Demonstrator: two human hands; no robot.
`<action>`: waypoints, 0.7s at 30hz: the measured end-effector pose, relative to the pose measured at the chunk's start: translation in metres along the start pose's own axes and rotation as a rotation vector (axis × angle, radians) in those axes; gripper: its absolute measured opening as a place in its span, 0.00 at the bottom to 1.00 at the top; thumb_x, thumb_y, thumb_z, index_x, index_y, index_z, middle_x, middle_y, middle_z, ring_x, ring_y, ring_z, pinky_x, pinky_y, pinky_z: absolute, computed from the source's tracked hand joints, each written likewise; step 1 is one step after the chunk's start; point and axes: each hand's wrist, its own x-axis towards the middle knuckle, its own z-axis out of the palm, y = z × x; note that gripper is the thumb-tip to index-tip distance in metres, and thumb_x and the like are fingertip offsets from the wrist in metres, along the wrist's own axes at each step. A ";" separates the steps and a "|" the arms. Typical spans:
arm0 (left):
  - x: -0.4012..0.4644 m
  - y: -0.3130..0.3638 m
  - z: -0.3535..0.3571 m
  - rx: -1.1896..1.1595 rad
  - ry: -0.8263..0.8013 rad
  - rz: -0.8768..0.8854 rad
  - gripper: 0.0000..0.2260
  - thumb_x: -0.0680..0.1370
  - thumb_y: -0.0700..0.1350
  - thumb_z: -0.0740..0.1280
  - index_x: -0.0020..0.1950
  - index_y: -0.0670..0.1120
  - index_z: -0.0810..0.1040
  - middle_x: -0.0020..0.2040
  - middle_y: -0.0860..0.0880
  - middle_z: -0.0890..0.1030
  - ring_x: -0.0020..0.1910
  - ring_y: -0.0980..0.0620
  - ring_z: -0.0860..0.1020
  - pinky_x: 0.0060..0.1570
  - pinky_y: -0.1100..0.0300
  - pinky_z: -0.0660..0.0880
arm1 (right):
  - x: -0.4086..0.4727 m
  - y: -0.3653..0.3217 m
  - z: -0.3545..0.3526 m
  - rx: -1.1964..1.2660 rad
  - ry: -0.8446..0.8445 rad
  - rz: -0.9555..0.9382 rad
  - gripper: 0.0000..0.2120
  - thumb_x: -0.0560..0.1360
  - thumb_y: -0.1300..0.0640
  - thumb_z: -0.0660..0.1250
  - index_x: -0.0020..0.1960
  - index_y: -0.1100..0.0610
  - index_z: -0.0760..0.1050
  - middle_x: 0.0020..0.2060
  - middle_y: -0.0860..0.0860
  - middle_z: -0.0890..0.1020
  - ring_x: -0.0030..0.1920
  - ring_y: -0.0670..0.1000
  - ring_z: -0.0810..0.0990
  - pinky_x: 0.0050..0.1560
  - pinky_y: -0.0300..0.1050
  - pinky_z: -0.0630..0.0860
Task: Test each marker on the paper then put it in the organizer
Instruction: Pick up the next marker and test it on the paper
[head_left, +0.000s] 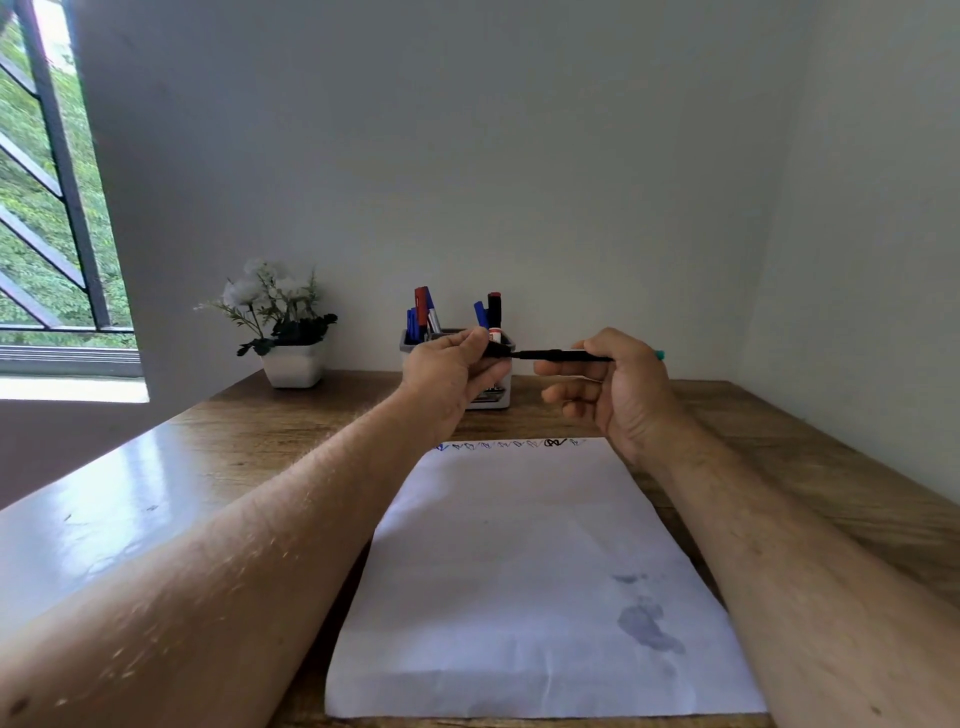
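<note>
A thin black marker (550, 355) with a teal end is held level above the desk, in front of the grey organizer (491, 397). My right hand (608, 387) grips its barrel. My left hand (454, 371) pinches the black cap end at the marker's left tip. The organizer stands against the wall, partly hidden by my left hand, and holds several blue, red and black markers (423, 312). A white paper (524, 571) lies below my hands, with a row of small scribbles (511, 444) along its far edge.
A white pot of white flowers (288, 332) stands at the back left of the wooden desk (234, 447). A barred window (47, 208) is at the far left. Walls close the desk at the back and the right.
</note>
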 end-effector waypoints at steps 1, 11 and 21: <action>-0.001 0.000 0.001 0.014 -0.009 -0.008 0.06 0.80 0.38 0.65 0.54 0.37 0.78 0.53 0.38 0.83 0.47 0.47 0.84 0.39 0.59 0.83 | 0.001 0.000 0.000 -0.010 -0.003 0.002 0.09 0.79 0.58 0.57 0.47 0.60 0.74 0.44 0.62 0.86 0.31 0.55 0.81 0.29 0.41 0.74; 0.003 -0.002 -0.008 0.138 0.001 -0.040 0.10 0.79 0.44 0.68 0.56 0.39 0.80 0.40 0.42 0.85 0.33 0.54 0.83 0.34 0.64 0.82 | -0.001 0.003 0.001 -0.339 -0.035 -0.202 0.07 0.75 0.63 0.72 0.52 0.57 0.84 0.35 0.55 0.86 0.26 0.52 0.78 0.27 0.42 0.75; 0.004 0.000 -0.010 0.157 0.100 -0.054 0.09 0.78 0.43 0.68 0.56 0.40 0.80 0.43 0.42 0.85 0.34 0.53 0.83 0.35 0.63 0.82 | 0.003 0.012 0.004 -0.463 -0.035 -0.193 0.07 0.77 0.59 0.69 0.53 0.53 0.85 0.39 0.52 0.87 0.26 0.49 0.79 0.24 0.38 0.73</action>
